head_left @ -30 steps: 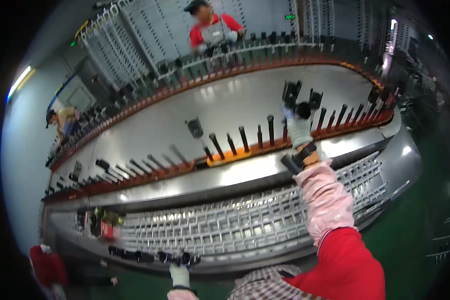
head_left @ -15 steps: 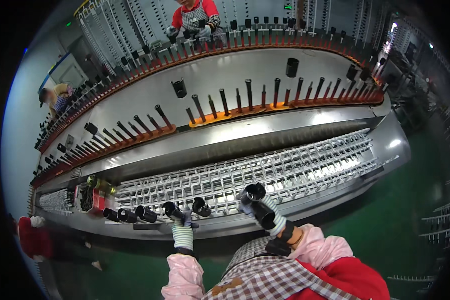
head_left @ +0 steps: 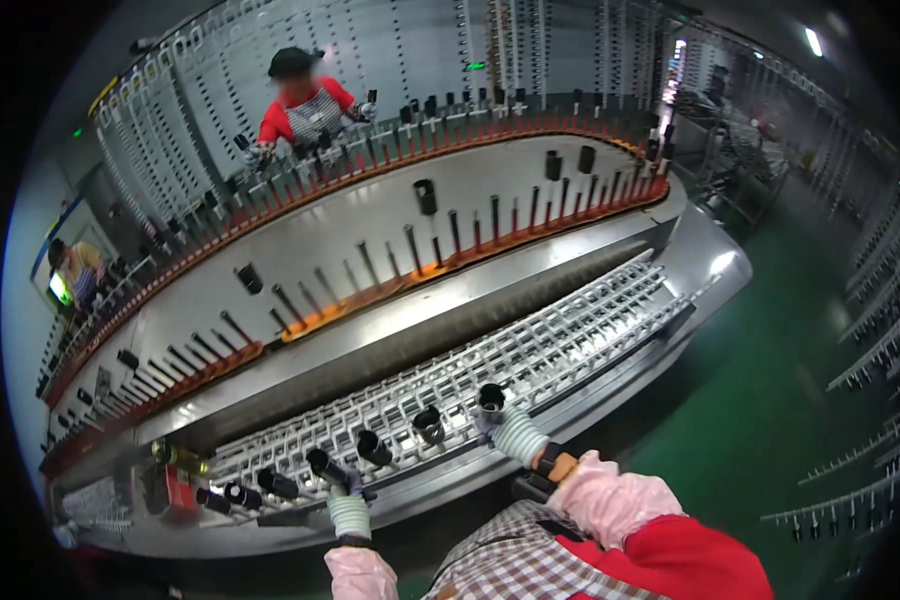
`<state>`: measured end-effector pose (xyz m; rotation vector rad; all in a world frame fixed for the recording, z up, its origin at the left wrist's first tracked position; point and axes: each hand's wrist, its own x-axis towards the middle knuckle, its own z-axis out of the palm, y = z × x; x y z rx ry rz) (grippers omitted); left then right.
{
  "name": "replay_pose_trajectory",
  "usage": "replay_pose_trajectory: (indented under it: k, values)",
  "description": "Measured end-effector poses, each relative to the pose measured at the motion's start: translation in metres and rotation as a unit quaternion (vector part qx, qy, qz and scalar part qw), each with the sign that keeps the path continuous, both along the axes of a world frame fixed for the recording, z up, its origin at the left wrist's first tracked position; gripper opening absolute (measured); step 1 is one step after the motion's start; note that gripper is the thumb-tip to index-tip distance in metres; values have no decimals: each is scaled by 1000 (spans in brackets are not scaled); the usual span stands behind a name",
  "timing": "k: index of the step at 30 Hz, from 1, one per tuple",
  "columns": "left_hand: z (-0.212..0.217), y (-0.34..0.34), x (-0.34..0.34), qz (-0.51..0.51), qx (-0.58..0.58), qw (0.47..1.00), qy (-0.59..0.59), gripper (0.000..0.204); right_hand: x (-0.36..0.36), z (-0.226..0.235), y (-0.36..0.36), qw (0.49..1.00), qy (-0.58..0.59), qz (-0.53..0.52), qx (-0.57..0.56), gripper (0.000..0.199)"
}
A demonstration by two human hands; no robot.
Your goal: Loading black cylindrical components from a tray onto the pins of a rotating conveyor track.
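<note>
My right hand (head_left: 510, 434), in a striped glove with grey fingertips, is closed around a black hollow cylinder (head_left: 490, 398) at the rack's right part. My left hand (head_left: 349, 503), gloved alike, is closed low at the near metal rack (head_left: 398, 462), right beside another black cylinder (head_left: 327, 466); its fingertips are partly hidden. Along this rack sit more black cylinders, among them one (head_left: 373, 447) between my hands and an open-ended one (head_left: 428, 426) nearer my right hand. Several others line up left of my left hand.
Silvery racks (head_left: 530, 360) lie stacked in the trough ahead. Beyond it runs a curved line of upright spindles (head_left: 410, 245) on an orange-edged track. A red box (head_left: 178, 492) stands at left. A co-worker (head_left: 310, 110) works across the line, another (head_left: 78, 270) at far left.
The right hand held two black cylinders and now shows one; another cylinder has joined the rack's row. The left hand stays at the rack. The whole view has turned and tilted.
</note>
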<state>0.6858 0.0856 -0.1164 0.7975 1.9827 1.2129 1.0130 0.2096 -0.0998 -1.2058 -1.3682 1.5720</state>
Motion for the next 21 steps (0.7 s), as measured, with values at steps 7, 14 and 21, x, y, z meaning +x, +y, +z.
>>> replay_pose_trajectory:
  k: [7, 14, 21]
  values:
    - [3, 8, 13, 18, 75, 997, 26, 35, 16, 13, 17, 988, -104, 70, 90, 14]
    - [-15, 14, 12, 101, 72, 992, 32, 23, 85, 129, 140, 954, -179, -14, 240, 30]
    - [-18, -3, 14, 174, 54, 981, 70, 18, 90, 152, 311, 927, -198, -167, 270, 46]
